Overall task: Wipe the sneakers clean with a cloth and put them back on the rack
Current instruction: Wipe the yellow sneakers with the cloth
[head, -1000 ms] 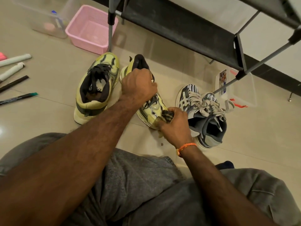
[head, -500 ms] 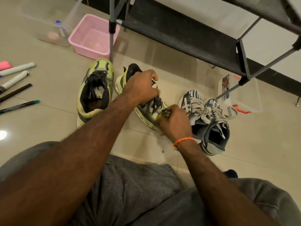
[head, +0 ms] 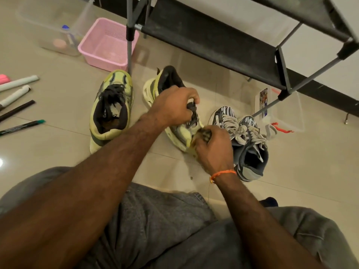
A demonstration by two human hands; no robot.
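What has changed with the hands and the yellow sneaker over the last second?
The left hand shifted its grip on the held yellow sneaker from the heel collar down to the laces and tongue. The right hand kept the cloth bunched against the toe, rubbing in place. The other yellow sneaker and the striped pair stayed on the floor; the rack is unchanged.

Left hand [head: 175, 105] — arm extended forward, fingers curled, gripping the yellow sneaker [head: 174, 113] at its laces. Right hand [head: 214, 150] — fingers curled, pressing a bunched cloth [head: 205, 133] against the toe.
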